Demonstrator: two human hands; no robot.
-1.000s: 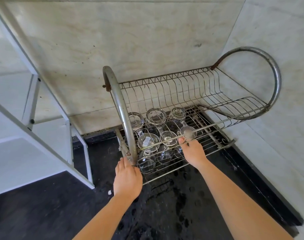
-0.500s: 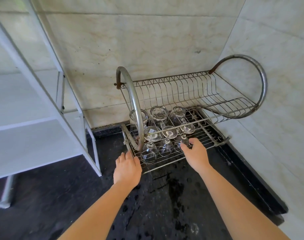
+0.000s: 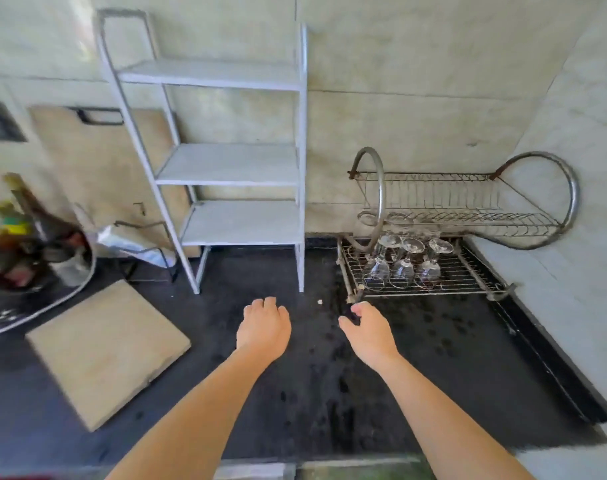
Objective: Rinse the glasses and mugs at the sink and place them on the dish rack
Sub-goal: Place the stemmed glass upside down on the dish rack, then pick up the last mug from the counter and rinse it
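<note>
A two-tier metal dish rack [image 3: 468, 289] stands in the right corner on the dark counter. Several clear stemmed glasses [image 3: 404, 263] sit upside down on its lower shelf; the upper tier holds nothing. My left hand [image 3: 263, 329] hovers over the wet counter, fingers loosely curled, holding nothing. My right hand [image 3: 369, 332] hangs just in front of the rack's left front corner, relaxed and empty. No sink is in view.
A white three-shelf stand [image 3: 239, 164] sits left of the rack against the wall. A wooden board [image 3: 106, 348] lies flat on the counter at the left, another board [image 3: 87, 161] leans on the wall. Bottles and clutter [image 3: 21, 237] crowd the far left. Counter [image 3: 433, 358] is wet.
Both hands have pulled back from the rack toward me, the right one letting go of the glass. The view has drawn back and swung left, showing the shelf stand and boards.
</note>
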